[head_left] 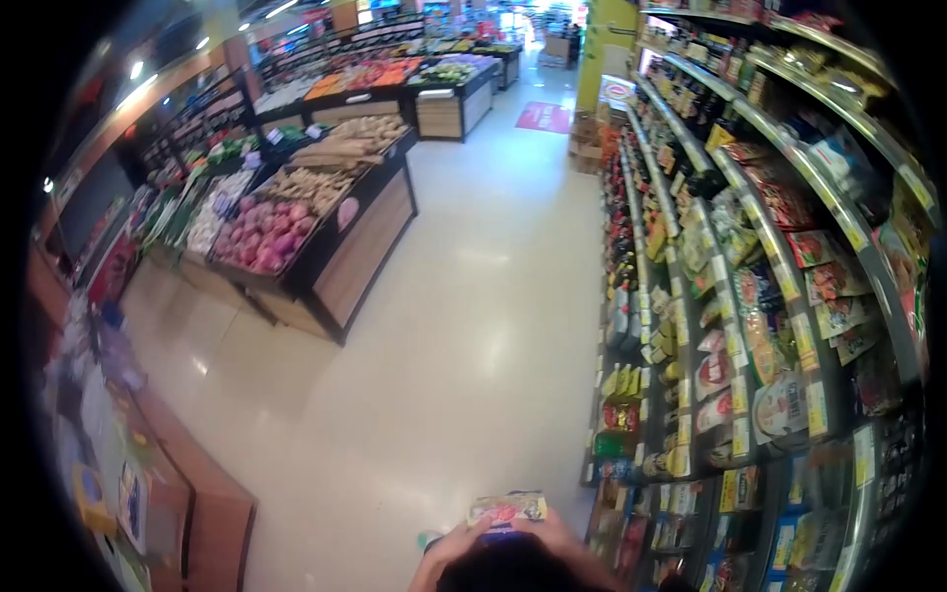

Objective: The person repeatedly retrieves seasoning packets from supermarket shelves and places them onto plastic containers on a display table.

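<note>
A small printed packet [507, 508], yellowish with a red and a blue patch, is at the bottom middle of the view. My left hand [456, 543] grips its left side, and my right hand [554, 533] grips its right side. Both hands hold it level with the fingers mostly hidden. The lettering is too blurred to read. Below the packet a dark rounded shape [513, 567] covers part of both hands and wrists.
Tall shelves [735, 247] of bagged and bottled goods line the right. A produce stand [365, 252] with red onions [264, 235] and root vegetables is at left. A wooden counter [212, 464] stands at lower left. Pale floor [464, 326] runs between them.
</note>
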Tool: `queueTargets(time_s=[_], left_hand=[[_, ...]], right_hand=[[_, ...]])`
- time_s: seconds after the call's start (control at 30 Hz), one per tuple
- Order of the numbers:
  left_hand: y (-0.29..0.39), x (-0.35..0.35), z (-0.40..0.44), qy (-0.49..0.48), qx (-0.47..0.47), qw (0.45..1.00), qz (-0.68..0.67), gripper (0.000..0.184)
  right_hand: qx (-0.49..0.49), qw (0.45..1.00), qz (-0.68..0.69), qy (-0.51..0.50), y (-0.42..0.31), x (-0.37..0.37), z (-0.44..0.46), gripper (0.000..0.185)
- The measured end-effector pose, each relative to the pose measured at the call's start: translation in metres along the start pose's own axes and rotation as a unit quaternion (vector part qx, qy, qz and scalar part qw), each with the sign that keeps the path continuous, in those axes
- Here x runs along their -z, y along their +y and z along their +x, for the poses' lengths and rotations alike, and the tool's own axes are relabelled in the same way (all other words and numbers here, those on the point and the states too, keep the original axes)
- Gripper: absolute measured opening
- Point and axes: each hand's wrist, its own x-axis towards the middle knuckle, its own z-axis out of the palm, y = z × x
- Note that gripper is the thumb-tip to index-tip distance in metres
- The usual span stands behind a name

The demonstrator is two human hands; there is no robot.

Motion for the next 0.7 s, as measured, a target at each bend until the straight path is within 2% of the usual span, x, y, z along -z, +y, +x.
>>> queueTargets(time_s=[0.03,0.13,0.17,0.27,0.3,0.37,0.43,0.53,0.57,0.6,0.67,0.7], left_hand=[[-0.002,0.007,-0.018,0.003,-0.024,0.999,-0.028,0.059],[-0.013,0.040,-0.063,-0.011,-0.006,0.988,-0.154,0.067],[-0.046,0.051,-0.070,0.033,-0.004,0.934,-0.356,0.070],[-0.059,0.085,-0.092,0.065,-0.064,0.885,-0.457,0.070],[-0.060,0.097,-0.104,0.056,-0.069,0.859,-0.505,0.060],[-0.072,0.113,-0.134,0.109,-0.123,0.873,-0.459,0.051],[-0.064,0.127,-0.171,0.165,-0.175,0.865,-0.440,0.044],[-0.097,0.145,-0.210,0.237,-0.271,0.900,-0.246,0.038],[-0.078,0.144,-0.241,0.249,-0.350,0.876,-0.221,0.031],[-0.071,0.149,-0.260,0.263,-0.384,0.869,-0.168,0.031],[-0.067,0.156,-0.294,0.297,-0.434,0.848,-0.064,0.037],[-0.059,0.153,-0.312,0.329,-0.427,0.839,-0.072,0.028]], right_hand=[[-0.013,1.000,-0.001,-0.011,-0.003,-0.023,-0.005,0.039],[-0.063,0.995,-0.061,-0.037,0.024,-0.061,0.005,0.042],[-0.059,0.990,-0.115,-0.056,0.032,-0.075,0.006,0.042],[-0.045,0.953,-0.269,-0.129,0.057,-0.115,0.023,0.044],[-0.052,0.935,-0.309,-0.165,0.072,-0.121,0.029,0.045],[-0.097,0.903,-0.361,-0.213,0.090,-0.143,0.036,0.046],[-0.108,0.900,-0.361,-0.220,0.116,-0.159,0.049,0.045],[-0.090,0.868,-0.414,-0.260,0.133,-0.196,0.060,0.044],[-0.083,0.850,-0.441,-0.275,0.132,-0.216,0.059,0.044],[-0.078,0.830,-0.467,-0.293,0.134,-0.231,0.058,0.044],[-0.058,0.850,-0.424,-0.308,0.155,-0.248,0.068,0.043],[-0.054,0.859,-0.400,-0.316,0.161,-0.263,0.067,0.043]])
